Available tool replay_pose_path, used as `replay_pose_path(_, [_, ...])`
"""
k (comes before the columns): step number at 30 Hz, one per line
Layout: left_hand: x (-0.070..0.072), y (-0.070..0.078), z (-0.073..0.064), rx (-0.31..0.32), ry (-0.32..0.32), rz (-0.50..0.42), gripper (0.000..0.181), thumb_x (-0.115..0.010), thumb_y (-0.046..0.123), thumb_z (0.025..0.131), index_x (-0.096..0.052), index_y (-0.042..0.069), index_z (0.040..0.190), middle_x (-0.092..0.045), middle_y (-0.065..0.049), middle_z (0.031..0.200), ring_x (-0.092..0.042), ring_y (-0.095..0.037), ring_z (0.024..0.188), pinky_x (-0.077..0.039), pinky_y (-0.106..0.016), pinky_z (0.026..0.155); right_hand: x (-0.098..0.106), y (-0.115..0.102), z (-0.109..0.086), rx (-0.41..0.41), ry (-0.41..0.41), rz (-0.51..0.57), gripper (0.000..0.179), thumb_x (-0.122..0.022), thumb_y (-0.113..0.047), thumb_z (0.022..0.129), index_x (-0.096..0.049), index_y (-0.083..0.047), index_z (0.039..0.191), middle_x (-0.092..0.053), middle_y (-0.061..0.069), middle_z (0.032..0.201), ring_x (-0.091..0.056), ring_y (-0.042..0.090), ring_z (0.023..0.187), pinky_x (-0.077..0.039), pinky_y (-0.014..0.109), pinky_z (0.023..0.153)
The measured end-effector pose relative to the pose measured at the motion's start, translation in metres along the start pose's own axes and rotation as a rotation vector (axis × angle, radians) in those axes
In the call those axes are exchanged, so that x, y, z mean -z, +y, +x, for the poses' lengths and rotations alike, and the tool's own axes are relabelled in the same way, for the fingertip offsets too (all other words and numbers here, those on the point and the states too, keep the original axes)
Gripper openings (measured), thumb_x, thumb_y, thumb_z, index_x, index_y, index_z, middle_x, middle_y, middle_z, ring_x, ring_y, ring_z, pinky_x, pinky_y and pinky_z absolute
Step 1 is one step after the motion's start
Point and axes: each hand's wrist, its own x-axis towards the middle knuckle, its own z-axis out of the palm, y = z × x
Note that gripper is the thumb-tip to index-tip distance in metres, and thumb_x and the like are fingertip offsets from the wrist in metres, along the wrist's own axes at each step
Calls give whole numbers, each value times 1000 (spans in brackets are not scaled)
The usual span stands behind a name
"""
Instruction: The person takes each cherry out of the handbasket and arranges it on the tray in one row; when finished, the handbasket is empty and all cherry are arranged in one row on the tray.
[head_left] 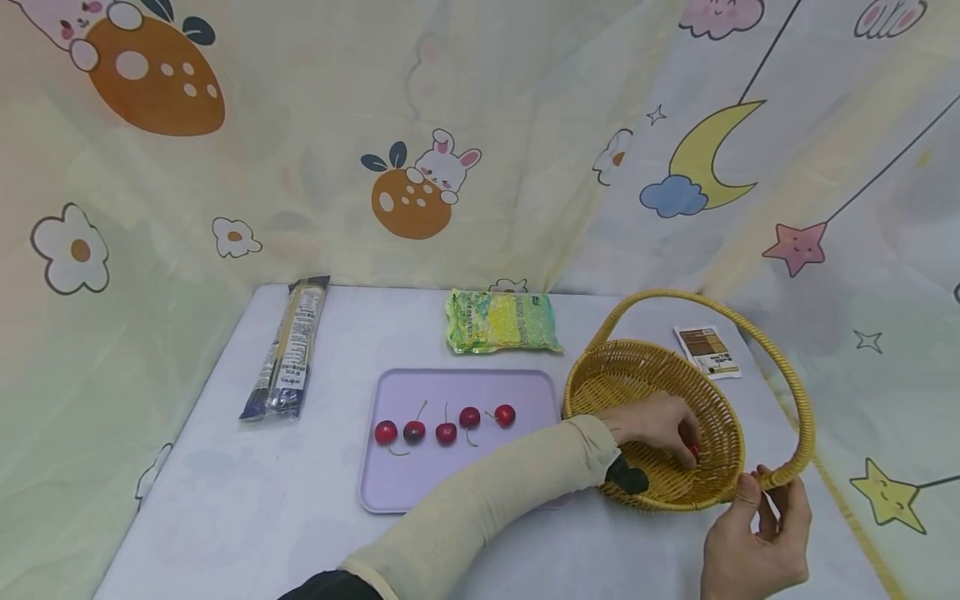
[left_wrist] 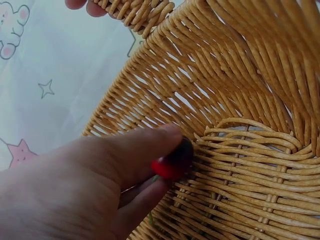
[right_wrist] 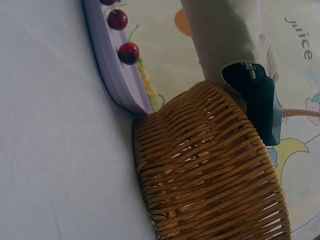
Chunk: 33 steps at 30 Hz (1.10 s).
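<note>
My left hand (head_left: 656,423) reaches down inside a yellow wicker basket (head_left: 626,367) and pinches a dark red cherry (left_wrist: 172,159) between thumb and fingers. In the left wrist view the cherry is close to the woven bottom, with a bit of green stem below. My right hand (head_left: 759,537) grips the basket at its near right, where the arched handle (head_left: 804,417) meets the rim. Left of the basket lies a lilac tray (head_left: 465,382) with several stemmed cherries (head_left: 446,433) in a row. The right wrist view has the basket's outer wall (right_wrist: 215,170) but not the hand.
A long plastic-wrapped packet (head_left: 288,354) lies at the far left of the white table (head_left: 247,500). Behind the tray is a green and yellow pack (head_left: 502,322). A small brown and white sachet (head_left: 708,352) lies behind the basket. Printed cloth (head_left: 300,125) hangs around the table.
</note>
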Motion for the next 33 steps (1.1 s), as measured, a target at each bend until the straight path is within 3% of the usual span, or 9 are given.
replay_pose_path(9, [1, -1, -3, -18, 12, -18, 16, -85, 29, 89, -79, 27, 104, -70, 22, 90, -58, 11, 81, -45, -7, 72, -2, 0, -3, -10, 4, 5, 37, -73, -24, 99, -69, -22, 136, -62, -29, 111, -67, 5, 109, -54, 14, 93])
replay_pose_path(18, [22, -1, -20, -121, 23, -6, 22, -83, 28, 92, -81, 25, 113, -75, 20, 99, -61, 15, 85, -46, -3, 76, -3, 0, -2, -4, 19, 17, 38, -75, -23, 97, -70, -20, 135, -65, -25, 112, -67, 5, 109, -54, 13, 93])
replay_pose_path(25, [43, -13, -41, -152, 26, -76, 27, -83, 25, 92, -80, 19, 118, -77, 17, 101, -64, 14, 88, -48, -4, 78, -2, -1, 0, -25, 20, -7, 38, -74, -27, 97, -70, -23, 135, -63, -27, 112, -67, 3, 109, -54, 15, 94])
replay_pose_path(33, [70, -43, -79, -152, 48, -161, 23, -82, 22, 93, -79, 18, 115, -77, 15, 102, -66, 13, 90, -51, -6, 81, -2, -19, -3, -92, 37, -28, 38, -73, -30, 98, -70, -22, 135, -61, -28, 110, -65, 0, 108, -53, 15, 97])
